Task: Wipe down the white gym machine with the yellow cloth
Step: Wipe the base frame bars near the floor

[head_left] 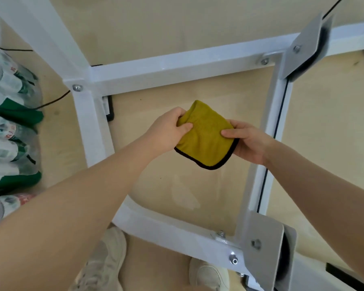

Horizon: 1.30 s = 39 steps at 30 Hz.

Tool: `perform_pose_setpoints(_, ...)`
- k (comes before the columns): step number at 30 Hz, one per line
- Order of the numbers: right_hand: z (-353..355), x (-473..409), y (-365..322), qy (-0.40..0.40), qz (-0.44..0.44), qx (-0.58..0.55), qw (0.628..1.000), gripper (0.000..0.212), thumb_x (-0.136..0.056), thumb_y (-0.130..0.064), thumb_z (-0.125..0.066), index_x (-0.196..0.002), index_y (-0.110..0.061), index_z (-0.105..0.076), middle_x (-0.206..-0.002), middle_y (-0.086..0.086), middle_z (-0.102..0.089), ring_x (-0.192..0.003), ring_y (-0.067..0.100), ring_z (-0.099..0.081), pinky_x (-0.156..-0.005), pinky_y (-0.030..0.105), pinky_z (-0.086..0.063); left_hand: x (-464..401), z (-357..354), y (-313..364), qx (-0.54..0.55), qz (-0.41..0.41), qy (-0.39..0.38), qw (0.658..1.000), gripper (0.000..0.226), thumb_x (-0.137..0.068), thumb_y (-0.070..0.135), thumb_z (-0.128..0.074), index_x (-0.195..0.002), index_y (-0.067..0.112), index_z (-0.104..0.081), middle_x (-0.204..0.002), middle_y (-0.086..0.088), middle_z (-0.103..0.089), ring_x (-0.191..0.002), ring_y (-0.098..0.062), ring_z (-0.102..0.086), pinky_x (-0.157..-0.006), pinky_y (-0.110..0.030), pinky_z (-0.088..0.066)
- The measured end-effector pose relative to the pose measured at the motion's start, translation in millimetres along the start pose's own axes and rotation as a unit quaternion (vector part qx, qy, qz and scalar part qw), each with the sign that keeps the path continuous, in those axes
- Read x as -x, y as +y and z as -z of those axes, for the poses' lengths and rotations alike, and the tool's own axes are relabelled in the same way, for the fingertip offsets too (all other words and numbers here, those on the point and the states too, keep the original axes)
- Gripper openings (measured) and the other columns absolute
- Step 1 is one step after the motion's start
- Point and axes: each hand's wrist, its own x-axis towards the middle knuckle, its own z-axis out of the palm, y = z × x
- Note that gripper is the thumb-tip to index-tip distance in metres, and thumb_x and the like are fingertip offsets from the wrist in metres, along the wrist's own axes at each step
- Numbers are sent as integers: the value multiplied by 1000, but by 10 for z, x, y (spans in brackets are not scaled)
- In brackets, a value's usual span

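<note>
A folded yellow cloth (205,139) with a black hem hangs in the air between both hands, above the floor inside the machine's frame. My left hand (168,129) pinches its left edge, thumb on top. My right hand (246,141) grips its right edge, thumb pressed on the cloth. The white gym machine (177,68) shows as square white tubes forming a rectangle around the hands, with bolts at the joints. The cloth touches no part of the frame.
Grey pulley brackets sit at the upper right (307,45) and lower right (265,244), with a black cable (280,122) along the right tube. Packs of plastic bottles (11,131) stand at the left. My light shoes (208,276) are on the pale wooden floor below.
</note>
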Motion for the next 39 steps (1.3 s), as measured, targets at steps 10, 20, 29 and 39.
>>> perform_pose_setpoints(10, 379, 142, -516, 428, 178, -128, 877, 14, -91, -3, -54, -101, -11, -55, -88, 3, -61, -81, 17, -61, -73, 29, -53, -1107, -555, 366, -183, -145, -84, 969, 64, -92, 20, -51, -146, 10, -18, -152, -10, -21, -139, -22, -20, -109, -26, -17)
perform_pose_setpoints(20, 705, -447, -663, 570, 21, 417, 708, 36, -97, -30, -44, -123, -5, -48, -129, 15, -46, -117, 34, -45, -93, 41, -38, -2032, -457, 435, -382, -167, -27, 909, 65, -90, 18, -48, -146, 8, -15, -156, -11, 7, -144, -27, 1, -113, -38, -12)
perform_pose_setpoints(29, 990, -744, -262, 557, 19, 464, 688, 44, -99, -27, -40, -134, -3, -33, -150, 15, -23, -135, 31, -27, -108, 38, -24, -2204, -407, 290, -451, -180, 8, 874, 81, -87, 15, -48, -147, 6, 5, -156, -10, 11, -144, -24, 7, -116, -34, 1)
perform_pose_setpoints(39, 1182, -944, -566, 540, -44, 439, 717, 77, -97, -40, -41, -146, 2, 1, -154, 17, -10, -140, 30, -17, -112, 38, -16, -2197, -429, 312, -485, -161, -7, 860, 96, -80, 24, -57, -147, 7, 10, -155, -8, 16, -143, -24, 10, -115, -34, 3)
